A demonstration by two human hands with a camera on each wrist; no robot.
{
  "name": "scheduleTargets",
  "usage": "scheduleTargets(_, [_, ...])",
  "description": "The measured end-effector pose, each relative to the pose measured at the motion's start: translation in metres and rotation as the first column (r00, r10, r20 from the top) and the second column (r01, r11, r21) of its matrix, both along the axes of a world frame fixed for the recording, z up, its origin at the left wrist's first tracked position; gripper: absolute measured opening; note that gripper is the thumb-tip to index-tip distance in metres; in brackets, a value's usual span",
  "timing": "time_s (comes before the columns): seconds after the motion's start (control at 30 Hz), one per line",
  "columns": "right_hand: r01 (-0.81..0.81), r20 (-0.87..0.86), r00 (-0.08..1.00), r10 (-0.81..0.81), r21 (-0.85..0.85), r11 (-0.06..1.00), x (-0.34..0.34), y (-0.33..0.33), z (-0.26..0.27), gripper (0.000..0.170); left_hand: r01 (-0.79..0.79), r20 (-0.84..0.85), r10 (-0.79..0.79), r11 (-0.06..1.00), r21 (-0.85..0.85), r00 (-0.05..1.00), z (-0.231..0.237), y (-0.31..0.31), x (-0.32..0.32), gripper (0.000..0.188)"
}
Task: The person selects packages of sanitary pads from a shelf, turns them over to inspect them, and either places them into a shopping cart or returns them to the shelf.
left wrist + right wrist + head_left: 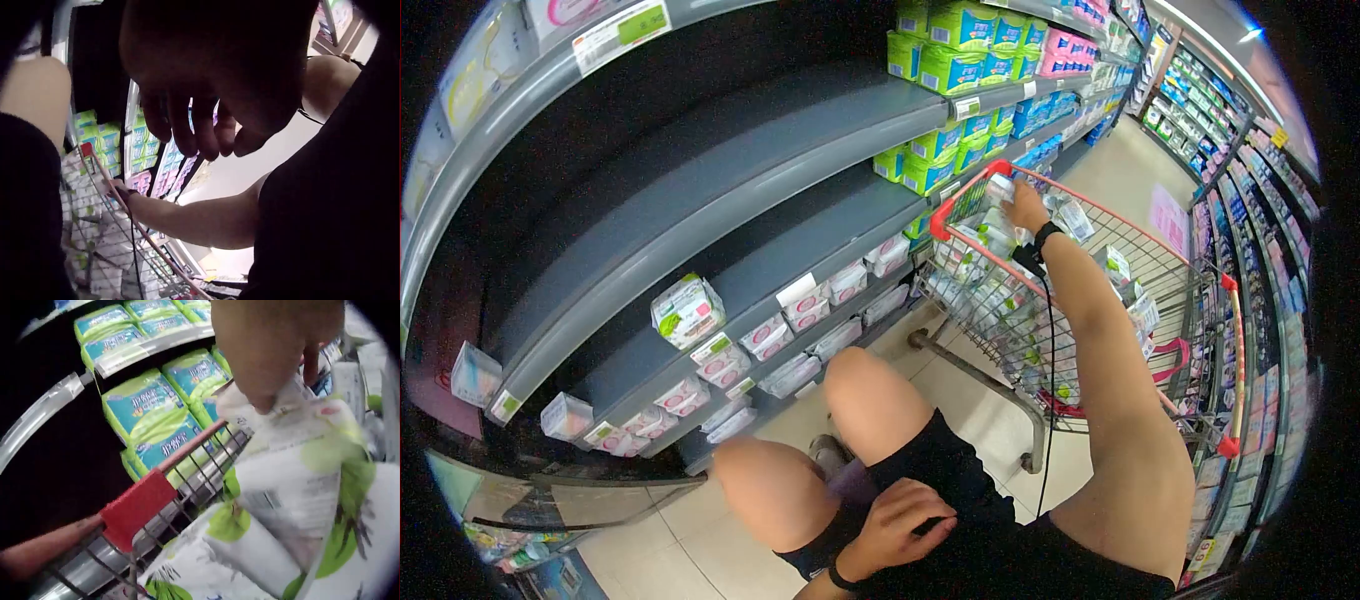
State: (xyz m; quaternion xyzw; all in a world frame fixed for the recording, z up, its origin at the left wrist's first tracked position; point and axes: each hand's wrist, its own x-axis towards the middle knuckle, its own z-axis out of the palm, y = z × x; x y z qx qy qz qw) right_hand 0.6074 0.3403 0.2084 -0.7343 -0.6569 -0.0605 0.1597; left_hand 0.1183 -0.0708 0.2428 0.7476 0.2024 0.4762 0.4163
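Just inside the red-cornered end of the shopping cart point(941, 222), the right hand's point(1028, 208) grip pinches a white pack point(1000, 188) from above, probably because green-printed packs point(256, 534) crowd below. Outside the cart, the left hand point(905, 522), loosely curled, holds nothing.

The left hand point(206, 81) hangs dark and loosely curled. The right hand point(119, 189) is at the cart point(86, 149), near green packs point(100, 136).
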Motion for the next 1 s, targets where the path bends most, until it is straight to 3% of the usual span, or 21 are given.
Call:
scheduleTargets(0.03, [-0.007, 0.049, 0.999, -0.003, 0.205, 0.979, -0.004, -0.003, 0.003, 0.061, 0.026, -0.005, -0.026, 0.999, 0.023, 1.000, 0.001, -0.004, -0.003, 0.017])
scheduleTargets(0.13, [0.053, -0.125, 0.992, -0.010, 0.346, 0.937, -0.023, -0.017, 0.051, 0.061, 0.001, 0.073, -0.007, 0.997, 0.078, 0.997, 0.006, -0.011, -0.017, 0.016])
scheduleTargets(0.17, [0.108, -0.225, 0.974, -0.012, 0.420, 0.901, -0.028, -0.018, 0.057, 0.049, -0.006, 0.111, -0.001, 0.998, 0.058, 0.994, 0.017, -0.012, -0.028, 0.015])
scheduleTargets(0.2, [0.033, -0.526, 0.838, 0.149, 0.321, 0.946, -0.042, -0.026, 0.067, 0.050, -0.012, 0.146, 0.007, 0.999, 0.033, 0.989, 0.022, -0.015, -0.039, 0.015])
scheduleTargets(0.23, [-0.067, -0.781, 0.579, 0.235, 0.242, 0.968, -0.066, -0.046, 0.086, 0.052, -0.009, 0.180, 0.009, 1.000, -0.002, 0.984, 0.017, -0.016, -0.047, 0.013])
scheduleTargets(0.27, [-0.184, -0.942, 0.236, 0.240, 0.200, 0.962, -0.094, -0.067, 0.103, 0.053, -0.003, 0.208, 0.010, 0.999, -0.034, 0.978, 0.010, -0.015, -0.057, 0.012])
scheduleTargets(0.33, [-0.382, -0.966, -0.178, 0.189, 0.244, 0.891, -0.160, -0.117, 0.118, 0.050, -0.013, 0.195, 0.033, 0.995, -0.102, 0.980, 0.010, -0.003, -0.074, 0.010])
scheduleTargets(0.37, [-0.455, -0.951, -0.279, 0.136, 0.256, 0.853, -0.191, -0.137, 0.118, 0.052, -0.094, 0.197, 0.129, 0.980, -0.174, 0.972, 0.004, 0.002, -0.077, 0.009])
scheduleTargets(0.4, [-0.525, -0.925, -0.374, 0.068, 0.271, 0.807, -0.221, -0.155, 0.113, 0.055, -0.220, 0.057, 0.240, 0.945, -0.241, 0.969, 0.008, 0.007, -0.081, 0.010])
scheduleTargets(0.43, [-0.604, -0.913, -0.407, 0.042, 0.303, 0.737, -0.252, -0.168, 0.105, 0.056, -0.294, -0.002, 0.311, 0.896, -0.332, 0.950, 0.012, 0.016, -0.082, 0.016])
scheduleTargets(0.47, [-0.676, -0.899, -0.439, 0.002, 0.332, 0.658, -0.280, -0.182, 0.092, 0.057, -0.376, -0.067, 0.372, 0.885, -0.275, 0.926, 0.011, 0.026, -0.086, 0.036])
scheduleTargets(0.53, [-0.788, -0.894, -0.440, -0.085, 0.339, 0.513, -0.328, -0.211, 0.064, 0.062, -0.304, 0.140, 0.393, 0.854, -0.422, 0.909, 0.017, 0.033, -0.086, 0.081])
scheduleTargets(0.6, [-0.872, -0.894, -0.323, 0.310, 0.408, 0.269, -0.376, -0.225, 0.051, 0.067, -0.466, 0.146, 0.534, 0.818, -0.337, 0.832, 0.024, 0.031, -0.087, 0.090])
scheduleTargets(0.63, [-0.930, -0.917, -0.290, 0.274, 0.338, 0.146, -0.399, -0.232, 0.063, 0.069, -0.541, 0.102, 0.601, 0.771, -0.337, 0.793, 0.024, 0.030, -0.095, 0.090])
scheduleTargets(0.67, [-0.909, -0.857, -0.379, 0.351, 0.415, 0.031, -0.422, -0.226, 0.058, 0.067, -0.612, 0.057, 0.663, 0.718, -0.331, 0.746, 0.021, 0.028, -0.103, 0.090])
scheduleTargets(0.73, [-0.908, -0.690, -0.317, 0.651, 0.420, 0.003, -0.451, -0.212, 0.048, 0.069, -0.741, 0.010, 0.776, 0.607, -0.287, 0.631, 0.014, 0.029, -0.117, 0.085])
scheduleTargets(0.8, [-0.891, -0.896, -0.402, 0.186, 0.430, 0.145, -0.472, -0.212, 0.048, 0.070, -0.863, -0.060, 0.865, 0.490, -0.121, 0.499, -0.003, 0.047, -0.136, 0.080])
scheduleTargets(0.83, [-0.882, -0.895, -0.440, 0.072, 0.446, 0.154, -0.479, -0.209, 0.043, 0.073, -0.889, -0.073, 0.887, 0.457, -0.014, 0.457, -0.002, 0.056, -0.142, 0.078])
scheduleTargets(0.93, [-0.811, -0.796, -0.581, -0.172, 0.549, 0.201, -0.498, -0.202, 0.024, 0.066, -0.893, -0.062, 0.892, 0.450, 0.018, 0.448, -0.019, 0.086, -0.155, 0.077])
scheduleTargets(1.0, [-0.834, -0.850, -0.517, -0.101, 0.473, 0.285, -0.500, -0.198, 0.015, 0.065, -0.851, 0.029, 0.860, 0.510, -0.125, 0.510, -0.026, 0.094, -0.153, 0.074])
